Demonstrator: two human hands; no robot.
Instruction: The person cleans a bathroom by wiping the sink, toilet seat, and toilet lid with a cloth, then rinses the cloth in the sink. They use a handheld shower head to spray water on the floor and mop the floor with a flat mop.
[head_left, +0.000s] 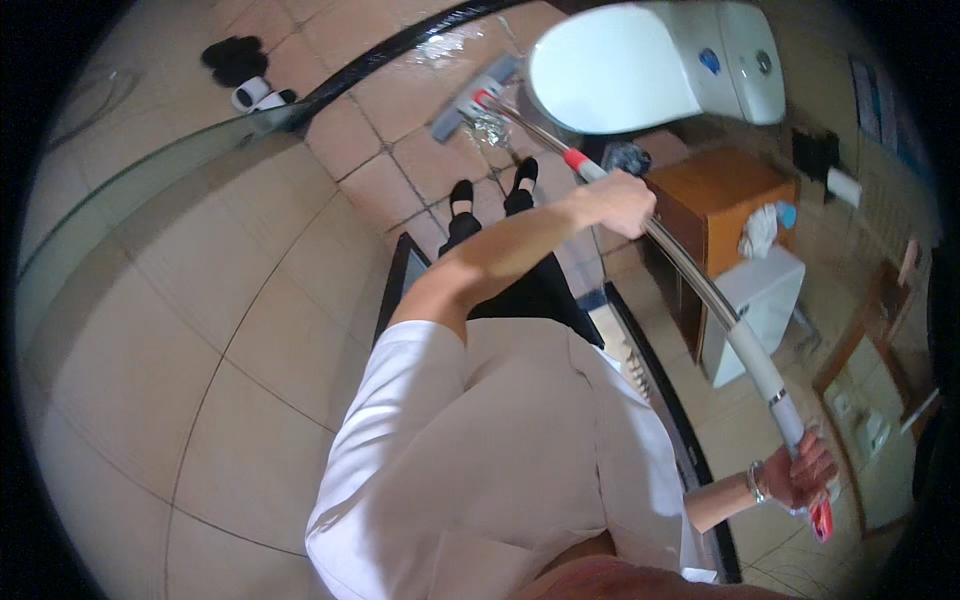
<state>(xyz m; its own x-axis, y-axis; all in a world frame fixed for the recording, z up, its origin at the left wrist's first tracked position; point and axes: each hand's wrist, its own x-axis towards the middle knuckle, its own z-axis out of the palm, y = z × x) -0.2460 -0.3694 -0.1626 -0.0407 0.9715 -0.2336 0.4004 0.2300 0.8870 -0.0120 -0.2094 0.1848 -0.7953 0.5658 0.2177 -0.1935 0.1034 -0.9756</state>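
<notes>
A mop with a long metal pole (694, 266) slants across the right half of the view. My left hand (622, 204) is closed around the pole just above its red and white lower joint. Near the pole's upper end, my right hand (804, 471), with a bracelet at the wrist, grips the pale handle section; a red end piece (823, 517) sticks out past it. The mop's grey, bar-shaped head (450, 116) lies on the wet tiled floor (379, 187), close to the front of the toilet (607, 67) and ahead of my feet.
A glass partition (150, 161) above a dark curved sill (390, 46) stands ahead left, with slippers (251, 94) beyond. On the right are a dark plastic bag (627, 159), a wooden cabinet (727, 180), a white basin (757, 311) and a framed mirror (862, 412). A doorframe (667, 382) runs close beside me.
</notes>
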